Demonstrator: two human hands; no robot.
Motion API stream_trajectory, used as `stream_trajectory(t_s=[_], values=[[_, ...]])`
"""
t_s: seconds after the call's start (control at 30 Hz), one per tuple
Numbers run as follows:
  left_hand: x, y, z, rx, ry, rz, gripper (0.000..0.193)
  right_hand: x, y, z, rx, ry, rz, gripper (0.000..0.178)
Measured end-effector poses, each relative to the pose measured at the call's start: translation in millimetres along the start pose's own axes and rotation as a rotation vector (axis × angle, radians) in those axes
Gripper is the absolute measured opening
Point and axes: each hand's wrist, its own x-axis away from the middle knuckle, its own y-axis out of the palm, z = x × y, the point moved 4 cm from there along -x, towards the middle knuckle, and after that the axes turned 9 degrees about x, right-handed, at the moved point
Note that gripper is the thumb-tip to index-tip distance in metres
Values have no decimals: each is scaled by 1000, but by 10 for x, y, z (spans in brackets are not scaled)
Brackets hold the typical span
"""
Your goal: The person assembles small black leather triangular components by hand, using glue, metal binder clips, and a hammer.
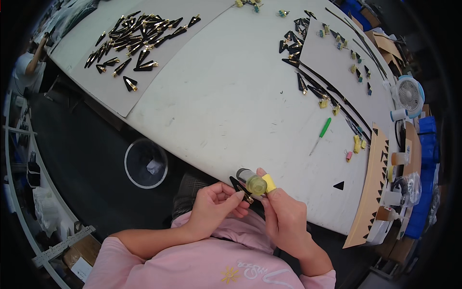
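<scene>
My left hand (216, 204) pinches a black triangular snap hair clip (238, 187) with a gold metal part, just off the table's near edge. Close against it, my right hand (286, 209) grips a small see-through bottle (255, 183) with a yellowish end, tilted toward the clip. A yellow piece (268, 182) shows at the right fingers; whether it is a wrap or a separate thing I cannot tell. The bottle's tip is hard to make out. To the right lies a loose black triangle (339, 185).
Many black-and-gold hair clips (139, 36) lie on a grey board (108, 91) at the far left. A green-handled pick (325, 127), more clips (293, 43), black strips (332, 89), and a cardboard strip with triangles (368, 192) are on the right. A bin (146, 164) stands below the left edge.
</scene>
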Motion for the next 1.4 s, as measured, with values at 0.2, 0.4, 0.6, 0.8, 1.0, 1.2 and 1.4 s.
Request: stream_trajectory(t_s=[0.2,0.4,0.6,0.8,1.0,1.2,1.4], values=[[-48,33,-6,-47,1,-47,12,-150,-145,43,-122,58,-19,20],[76,104,238,-204,103,-128,5,502,-824,1137,-332,715,420,19],[-184,610,601,-395,372,-203,5,1149,-1057,1774,569,814,231,16],[-826,1042,776,-485,193,-332,11,336,-1626,436,-530,125,401,37],[-1183,1412,830,-637,11,-421,32,-333,-1749,-312,-311,-486,-548,78],[-1420,1502,781,-631,-171,-554,20,-19,-1821,139,-722,-162,-183,35],[-1467,1282,928,-617,-143,-481,15,-169,-1525,1448,-110,286,650,18]])
